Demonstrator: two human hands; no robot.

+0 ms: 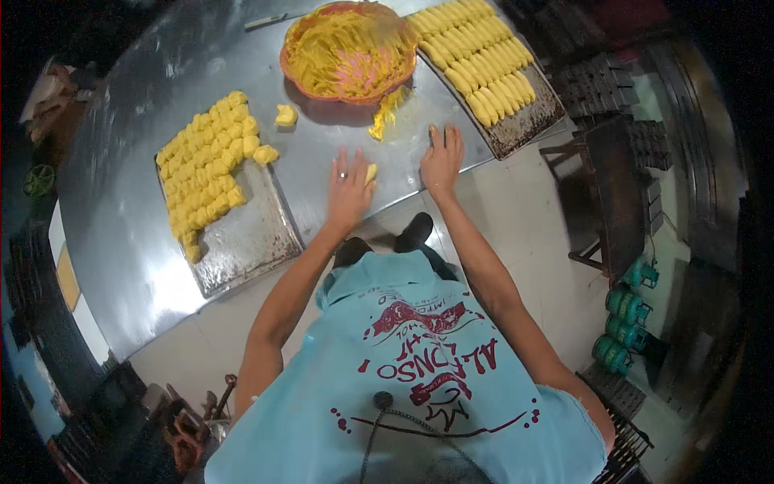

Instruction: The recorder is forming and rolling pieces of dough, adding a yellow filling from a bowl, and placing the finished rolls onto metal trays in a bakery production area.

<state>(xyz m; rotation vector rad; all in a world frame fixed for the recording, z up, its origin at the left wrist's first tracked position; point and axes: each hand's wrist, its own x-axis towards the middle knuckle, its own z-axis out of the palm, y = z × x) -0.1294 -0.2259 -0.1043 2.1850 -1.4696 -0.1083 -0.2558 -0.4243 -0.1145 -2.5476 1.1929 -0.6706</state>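
My left hand, a ring on one finger, lies on the metal table with its fingers stretched out. A small piece of yellow dough shows at its right side, partly hidden by the hand. My right hand rests near the table's front edge, fingers extended, and I see nothing held in it. To the left, a metal tray carries rows of yellow dough lumps. A single dough lump sits on the table beyond my left hand. At the right, rolled dough sticks lie in rows on another tray.
A scalloped orange bowl with yellow filling stands at the far middle, a smeared yellow scrap before it. A thin flat tool lies at the far edge. Green gas cylinders and a dark rack stand right of the metal table.
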